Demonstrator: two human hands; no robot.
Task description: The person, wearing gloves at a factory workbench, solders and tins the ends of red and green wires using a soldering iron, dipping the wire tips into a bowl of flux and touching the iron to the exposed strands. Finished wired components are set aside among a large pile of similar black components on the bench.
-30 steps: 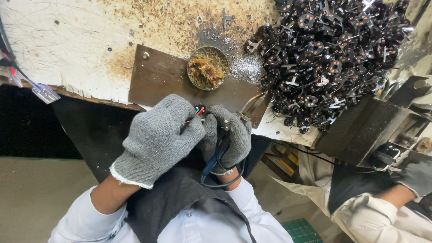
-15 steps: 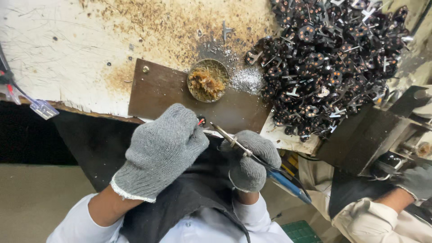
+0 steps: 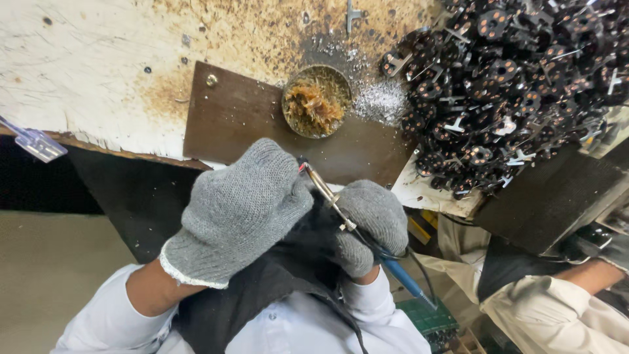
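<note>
A soldering iron is gripped in the closed, gloved right hand, its tip at eleven o'clock meeting a small part hidden under the curled left hand. Soldering appears underway; steadiness at the joint is called for next.

Your left hand, in a grey knit glove, was curled into a loose fist, knuckles up, bare wrist showing above a white sleeve. Your right hand, gloved alike, was closed just beside it, fingers folded inward. Both forearms angled up from your chest.
</note>
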